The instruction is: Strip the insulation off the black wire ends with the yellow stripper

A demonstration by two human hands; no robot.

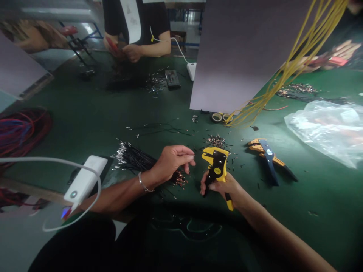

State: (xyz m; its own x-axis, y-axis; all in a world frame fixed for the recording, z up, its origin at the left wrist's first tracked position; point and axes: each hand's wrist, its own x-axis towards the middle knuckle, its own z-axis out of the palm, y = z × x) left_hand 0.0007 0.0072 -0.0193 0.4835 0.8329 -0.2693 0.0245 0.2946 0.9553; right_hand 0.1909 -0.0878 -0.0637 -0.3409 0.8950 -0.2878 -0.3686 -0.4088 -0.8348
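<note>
My right hand [222, 186] is wrapped round the handles of a yellow and black wire stripper [217, 162], its jaws pointing up and to the left. Just left of those jaws, my left hand [174, 160] has thumb and index finger pinched together; a tiny dark tip shows at the fingertips, too small to name. Under my left hand and wrist lies a bundle of black wires [136, 156] with silvery ends to the left and copper ends to the right. Behind the tool sits a small pile of copper-ended scraps [216, 141].
A blue and orange stripper [268, 155] and a plastic bag [329, 128] lie at right. Yellow wires [283, 83] hang beside a grey panel [235, 53]. A white power strip [86, 177] is left, near coiled red wires [22, 132]. Other people's hands [133, 53] work across the green table [93, 113].
</note>
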